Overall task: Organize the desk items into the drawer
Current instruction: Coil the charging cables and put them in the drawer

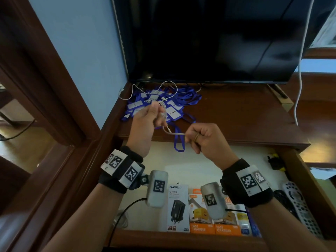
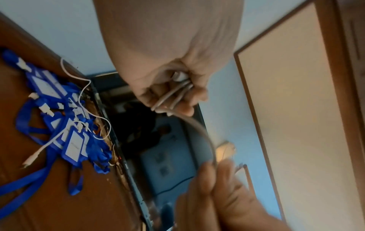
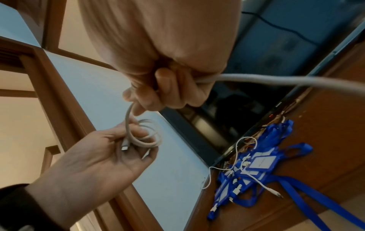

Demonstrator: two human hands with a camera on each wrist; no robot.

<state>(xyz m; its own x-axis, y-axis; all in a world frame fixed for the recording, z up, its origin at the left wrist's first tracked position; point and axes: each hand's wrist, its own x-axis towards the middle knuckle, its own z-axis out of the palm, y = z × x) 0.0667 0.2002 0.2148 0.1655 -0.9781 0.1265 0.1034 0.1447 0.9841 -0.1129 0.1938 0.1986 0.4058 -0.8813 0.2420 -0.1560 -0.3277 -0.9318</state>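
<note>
Both hands hold one white cable (image 1: 172, 133) above the desk's front edge. My left hand (image 1: 147, 122) grips its coiled loops (image 2: 173, 95), and the coil (image 3: 146, 137) and a plug end show in the right wrist view. My right hand (image 1: 203, 139) is curled round the free length (image 3: 256, 79), which runs taut between the hands. Below them the open drawer (image 1: 200, 160) holds several charger boxes (image 1: 201, 215). A pile of blue lanyards with badge holders (image 1: 163, 102) lies on the wooden desk (image 1: 236, 115), with a thin white cable (image 1: 154, 90) across it.
A dark monitor (image 1: 218, 42) stands at the back of the desk. Remote controls (image 1: 298, 206) and a black and yellow item (image 1: 275, 160) lie at the drawer's right side. A white cord (image 1: 300, 79) hangs at the right. A blue wall and wooden frame (image 1: 45, 79) are at the left.
</note>
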